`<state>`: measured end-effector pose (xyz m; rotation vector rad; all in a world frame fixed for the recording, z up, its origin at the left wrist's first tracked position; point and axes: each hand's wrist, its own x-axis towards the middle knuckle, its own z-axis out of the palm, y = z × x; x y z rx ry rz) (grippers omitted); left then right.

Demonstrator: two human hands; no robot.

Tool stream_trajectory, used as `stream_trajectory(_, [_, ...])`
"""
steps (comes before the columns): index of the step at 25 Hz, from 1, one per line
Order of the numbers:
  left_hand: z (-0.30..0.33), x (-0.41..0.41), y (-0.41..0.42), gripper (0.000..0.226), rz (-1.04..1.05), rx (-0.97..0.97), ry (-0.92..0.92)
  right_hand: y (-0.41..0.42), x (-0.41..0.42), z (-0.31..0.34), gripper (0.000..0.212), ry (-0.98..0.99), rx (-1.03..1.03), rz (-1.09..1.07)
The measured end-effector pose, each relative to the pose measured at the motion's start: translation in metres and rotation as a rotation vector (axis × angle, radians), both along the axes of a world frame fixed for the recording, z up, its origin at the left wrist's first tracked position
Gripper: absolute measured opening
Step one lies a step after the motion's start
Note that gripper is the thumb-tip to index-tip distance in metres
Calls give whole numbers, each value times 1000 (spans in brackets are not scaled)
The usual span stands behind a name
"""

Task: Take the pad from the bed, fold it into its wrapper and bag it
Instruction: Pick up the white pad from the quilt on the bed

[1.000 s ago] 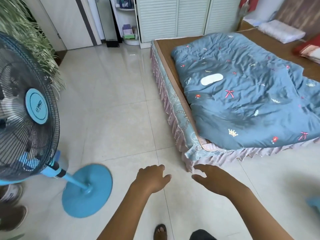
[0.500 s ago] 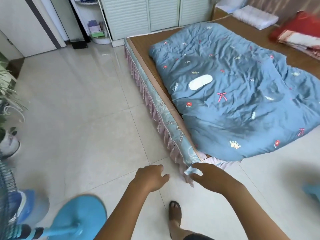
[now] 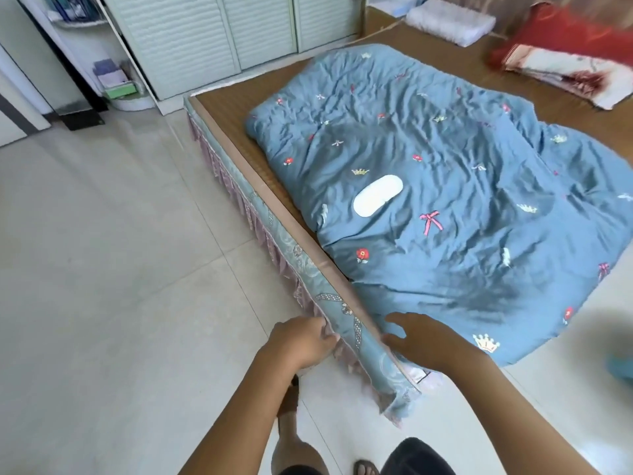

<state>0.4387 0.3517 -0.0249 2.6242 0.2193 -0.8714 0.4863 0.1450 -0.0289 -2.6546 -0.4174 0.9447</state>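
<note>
A low bed (image 3: pixel 239 108) with a brown mat top and a frilled skirt stands on pale floor tiles (image 3: pixel 102 269). A crumpled blue quilt (image 3: pixel 445 217) covers most of it, its near edge just under the right hand's fingertips (image 3: pixel 394 318). A white pad (image 3: pixel 377 194) lies on the quilt, well beyond those fingertips; a white pillow (image 3: pixel 448 20) and a red blanket (image 3: pixel 565 63) lie at the far end.

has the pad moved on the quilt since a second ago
No. The pad lies in the same spot on the blue quilt, up-left of the pink bow; only the camera came closer.
</note>
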Motion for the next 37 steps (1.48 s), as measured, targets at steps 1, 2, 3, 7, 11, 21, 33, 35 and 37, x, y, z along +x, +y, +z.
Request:
stream_trajectory(1, [-3, 21, 11, 49, -25, -4, 0, 10, 15, -4, 45, -1, -4, -23])
stream_trajectory(2, [-6, 41, 22, 49, -58, -4, -1, 21, 30, -8, 43, -6, 3, -47])
stream_trajectory(3, [-9, 63, 35, 48, -100, -1, -6, 34, 44, -10, 42, -10, 15, -72])
stream_trajectory(7, [-11, 146, 85, 43, -258, -3, -4, 80, 97, -9, 43, 22, 52, -256])
stream_trajectory(11, [-14, 222, 104, 41, -381, -8, 13, 94, 143, -14, 43, 36, 34, -368])
stream_trajectory(21, [-91, 422, 28, 46, -320, -101, 29, 62, 264, -57, 47, 86, -7, -481])
stream_trajectory(33, [-210, 531, -28, 57, -8, -107, -139, 48, 344, -111, 45, 140, 14, -495])
stream_trajectory(35, [-211, 531, -27, 40, 67, -201, -115, 47, 347, -111, 43, 149, 4, -483])
stream_trajectory(37, [-207, 530, -24, 28, 137, -298, -70, 46, 349, -108, 41, 157, -1, -479])
